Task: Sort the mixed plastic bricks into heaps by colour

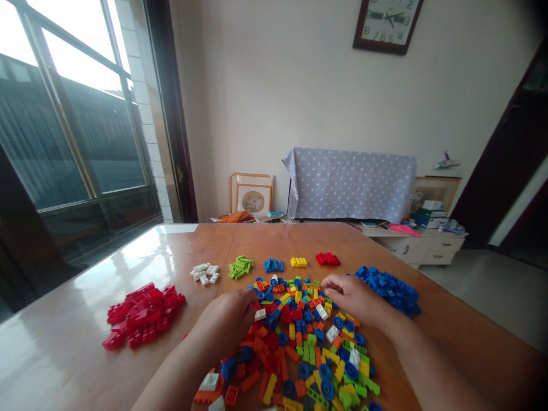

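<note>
Centrally, low in frame, mixed toy building bricks [300, 326] strewn over wooden worktop [278, 240]. Left hand [240, 308] over pile's left side, grip hidden, cannot tell. Right hand [342, 289] at pile's upper right, curled, cannot tell if pinching. Red brick heap [143, 314] lower left; blue brick heap [387, 290] lower right.

Bare forearms [177, 368], bare wrists [383, 321]

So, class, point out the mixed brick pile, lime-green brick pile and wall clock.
Mixed brick pile [301, 326], head view: central bricks.
Lime-green brick pile [241, 266], head view: pile's middle.
Wall clock [387, 25], head view: dial.
</note>
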Demonstrator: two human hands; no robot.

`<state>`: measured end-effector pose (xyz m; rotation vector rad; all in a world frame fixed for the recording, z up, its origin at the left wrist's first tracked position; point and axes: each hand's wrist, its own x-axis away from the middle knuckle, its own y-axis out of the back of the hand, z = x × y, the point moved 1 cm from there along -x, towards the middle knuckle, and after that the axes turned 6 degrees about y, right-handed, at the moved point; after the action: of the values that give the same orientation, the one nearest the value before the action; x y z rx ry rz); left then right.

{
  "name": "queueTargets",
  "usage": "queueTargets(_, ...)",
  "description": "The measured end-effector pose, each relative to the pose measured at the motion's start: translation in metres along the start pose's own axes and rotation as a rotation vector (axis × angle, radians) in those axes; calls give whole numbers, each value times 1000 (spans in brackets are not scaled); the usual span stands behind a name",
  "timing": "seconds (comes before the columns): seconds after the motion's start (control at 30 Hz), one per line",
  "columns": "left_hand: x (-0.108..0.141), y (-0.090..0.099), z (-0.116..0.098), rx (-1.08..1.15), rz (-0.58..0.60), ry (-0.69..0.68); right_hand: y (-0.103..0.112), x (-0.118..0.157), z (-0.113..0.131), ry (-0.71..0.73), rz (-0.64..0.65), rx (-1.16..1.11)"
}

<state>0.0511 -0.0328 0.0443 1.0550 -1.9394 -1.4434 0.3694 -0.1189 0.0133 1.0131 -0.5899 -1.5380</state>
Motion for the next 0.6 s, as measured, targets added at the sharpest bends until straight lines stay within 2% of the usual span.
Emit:
queueTargets(0.13,4,8,-6,-21,34,33,-8,5,24,40,138,-14)
queueTargets(0.27,6,8,-6,-54,55,30,-16,8,38,45,238,-12)
queueTargets(0.6,6,5,-4,-80,89,52,-21,7,55,57,309,29)
